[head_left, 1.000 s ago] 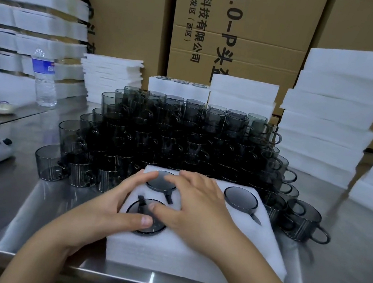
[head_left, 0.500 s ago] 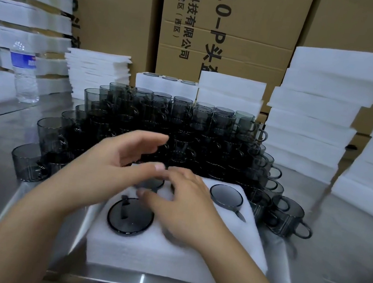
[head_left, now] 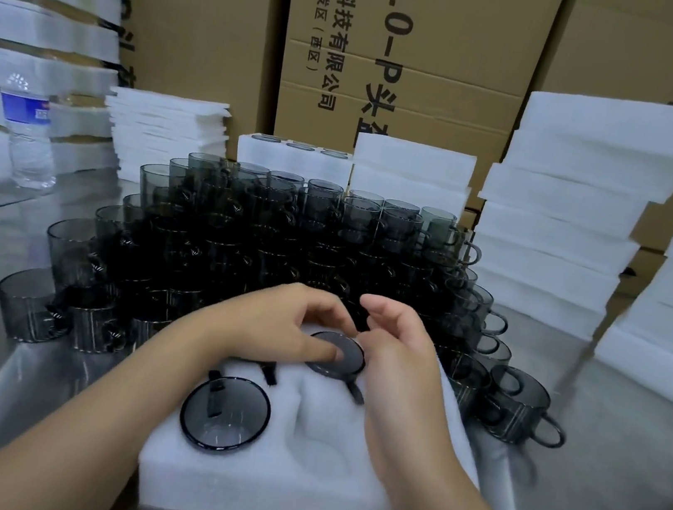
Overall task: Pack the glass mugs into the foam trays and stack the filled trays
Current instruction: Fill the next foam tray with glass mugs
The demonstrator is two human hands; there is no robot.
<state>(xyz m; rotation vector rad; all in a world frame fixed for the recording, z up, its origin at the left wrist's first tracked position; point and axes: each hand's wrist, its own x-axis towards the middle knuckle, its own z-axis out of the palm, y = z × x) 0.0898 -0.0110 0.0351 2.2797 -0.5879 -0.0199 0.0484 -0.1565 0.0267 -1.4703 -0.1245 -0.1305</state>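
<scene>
Head view: a steel table (head_left: 603,447) carries a foam tray (head_left: 246,494), with a mug pile (head_left: 285,238) directly behind it, foam stacks (head_left: 574,203) at right, a bottle (head_left: 29,134) at left and boxes (head_left: 422,49) at the rear. The left hand (head_left: 280,325) reaches over the tray's far edge, fingers curled, thumb (head_left: 320,350) pressing on the upturned base of a mug (head_left: 347,363) in a far pocket. The right hand (head_left: 403,352) is loosely curled at that mug's right rim; grip cannot be determined. A second mug (head_left: 226,413) sits inverted in the near-left pocket.

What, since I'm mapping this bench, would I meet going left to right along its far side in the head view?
The water bottle, thin foam sheets, filled foam tray, two foam blocks, tall foam stack.
</scene>
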